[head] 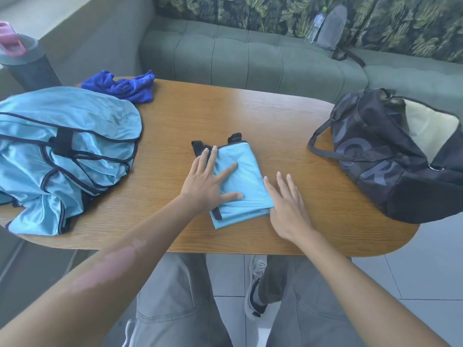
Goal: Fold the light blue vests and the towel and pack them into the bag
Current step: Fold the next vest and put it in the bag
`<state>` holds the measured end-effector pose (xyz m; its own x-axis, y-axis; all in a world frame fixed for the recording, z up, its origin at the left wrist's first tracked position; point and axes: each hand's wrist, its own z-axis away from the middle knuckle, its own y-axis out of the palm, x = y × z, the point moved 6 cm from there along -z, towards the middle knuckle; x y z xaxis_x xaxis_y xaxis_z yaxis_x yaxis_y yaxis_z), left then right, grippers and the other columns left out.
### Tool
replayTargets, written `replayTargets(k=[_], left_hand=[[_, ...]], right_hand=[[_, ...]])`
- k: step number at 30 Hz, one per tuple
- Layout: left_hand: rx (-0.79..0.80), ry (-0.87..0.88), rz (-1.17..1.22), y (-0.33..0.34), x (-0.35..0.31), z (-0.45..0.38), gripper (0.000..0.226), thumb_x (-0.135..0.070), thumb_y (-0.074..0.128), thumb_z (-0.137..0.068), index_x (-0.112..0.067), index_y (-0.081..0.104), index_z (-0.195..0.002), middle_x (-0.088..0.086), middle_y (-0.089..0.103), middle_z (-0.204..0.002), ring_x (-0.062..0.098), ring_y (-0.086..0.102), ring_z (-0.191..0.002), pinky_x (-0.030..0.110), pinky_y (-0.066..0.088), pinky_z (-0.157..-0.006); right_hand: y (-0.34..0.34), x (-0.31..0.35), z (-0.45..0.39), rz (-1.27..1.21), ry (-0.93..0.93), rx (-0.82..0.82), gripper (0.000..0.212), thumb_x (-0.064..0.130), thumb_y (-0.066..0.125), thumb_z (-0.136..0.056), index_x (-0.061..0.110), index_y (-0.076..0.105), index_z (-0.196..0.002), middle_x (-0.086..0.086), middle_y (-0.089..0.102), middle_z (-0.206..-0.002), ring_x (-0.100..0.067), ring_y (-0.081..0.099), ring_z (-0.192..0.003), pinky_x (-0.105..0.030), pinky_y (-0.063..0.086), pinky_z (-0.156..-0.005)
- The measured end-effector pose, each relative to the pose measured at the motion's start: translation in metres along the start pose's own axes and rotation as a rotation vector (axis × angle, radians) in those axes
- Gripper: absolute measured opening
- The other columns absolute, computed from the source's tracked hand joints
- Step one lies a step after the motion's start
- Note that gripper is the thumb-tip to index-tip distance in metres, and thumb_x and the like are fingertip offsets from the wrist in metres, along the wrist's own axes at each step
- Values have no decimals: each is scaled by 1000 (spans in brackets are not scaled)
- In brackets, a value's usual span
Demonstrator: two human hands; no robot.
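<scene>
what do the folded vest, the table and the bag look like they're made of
Folded vest: thin synthetic mesh, by its fine dotted weave and slight sheen. Table: wood or wood-look laminate, with visible grain and a smooth finish. Bag: dark woven fabric, probably nylon, matte and soft-sided.

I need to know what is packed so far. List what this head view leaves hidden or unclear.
- Bag: its inside is mostly hidden by its own dark wall; only a pale patch shows, and its right end is cut off by the frame edge.
- Vest pile: layers overlap, so the count is unclear; the left edge cuts it.
- Folded vest: partly covered by the left hand; whether the right hand touches it is unclear.
</scene>
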<state>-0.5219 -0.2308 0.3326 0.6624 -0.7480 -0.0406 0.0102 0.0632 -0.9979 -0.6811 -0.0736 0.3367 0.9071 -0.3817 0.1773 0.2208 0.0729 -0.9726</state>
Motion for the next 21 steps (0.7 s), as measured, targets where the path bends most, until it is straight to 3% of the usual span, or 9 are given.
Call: replayTargets(k=[2, 6, 9, 11, 14, 16, 18, 20, 21], left_hand=[[-7, 1, 0, -1, -1, 0, 102, -97, -3, -72, -47, -7, -160, 19, -23, -166, 39, -19, -154, 52, -4, -126], [-53, 66, -20, -8, -7, 10, 93, -87, 5, -84, -36, 10, -162, 23, -13, -168, 41, -22, -153, 54, -7, -125], [-138, 182, -2, -22, -20, 18, 74, -68, 26, -99, -22, 34, -157, 17, 12, -169, 39, -7, -156, 55, 4, -126], [-226, 291, 22, -32, -28, 26, 53, -31, 55, -101, -16, 46, -151, 16, 33, -163, 41, 16, -154, 55, 20, -124], [-288, 422, -20, -37, -24, 38, 76, 16, 70, -72, -9, 57, -142, 15, 57, -144, 39, 47, -139, 51, 44, -111], [-234, 444, -34, -35, -17, 47, 70, 9, 65, -79, -9, 54, -145, 15, 55, -146, 39, 48, -139, 51, 48, -107], [-100, 395, -14, -27, -8, 56, 55, -33, 37, -103, -16, 40, -156, 12, 40, -160, 34, 32, -150, 49, 39, -115], [92, 330, -47, -9, -2, 65, 86, -72, 2, -95, -23, 19, -163, 8, 14, -170, 26, 7, -158, 45, 21, -125], [100, 330, -56, -5, -3, 70, 95, -82, -1, -91, -23, 10, -164, 7, 4, -171, 25, -1, -158, 44, 15, -127]], right_hand=[[-3, -6, 1, -12, 14, 116, 71, 31, 35, -107, 38, -11, -160, 2, -26, -166, -20, -29, -151, -48, -2, -126], [-25, -21, 2, -138, -25, 403, 92, 66, 48, -96, 46, -20, -155, 18, -32, -160, -6, -32, -148, -46, -4, -124], [-56, -9, -18, -251, -140, 304, 76, 56, 46, -101, 37, 2, -162, 18, -3, -168, 0, -10, -153, -40, 3, -127], [-66, 11, -30, -208, -265, 205, 61, 43, 41, -107, 28, 18, -162, 13, 11, -168, -2, 4, -154, -36, 9, -127], [-63, 30, -43, -14, -396, 193, 52, 31, 36, -110, 22, 26, -160, 10, 17, -168, -6, 11, -154, -31, 12, -125], [-60, 31, -49, 55, -421, 211, 53, 35, 34, -110, 24, 23, -161, 10, 16, -168, -7, 13, -154, -31, 14, -125], [-51, 30, -48, 78, -445, 269, 63, 50, 29, -107, 25, 14, -163, 12, 9, -168, -6, 9, -154, -33, 14, -126], [-32, 27, -38, 151, -510, 326, 81, 69, 18, -98, 24, 1, -163, 11, -6, -169, -3, -5, -154, -36, 10, -127], [-22, 25, -32, 180, -543, 336, 89, 75, 14, -93, 22, -5, -162, 10, -15, -168, -3, -13, -153, -35, 5, -128]])
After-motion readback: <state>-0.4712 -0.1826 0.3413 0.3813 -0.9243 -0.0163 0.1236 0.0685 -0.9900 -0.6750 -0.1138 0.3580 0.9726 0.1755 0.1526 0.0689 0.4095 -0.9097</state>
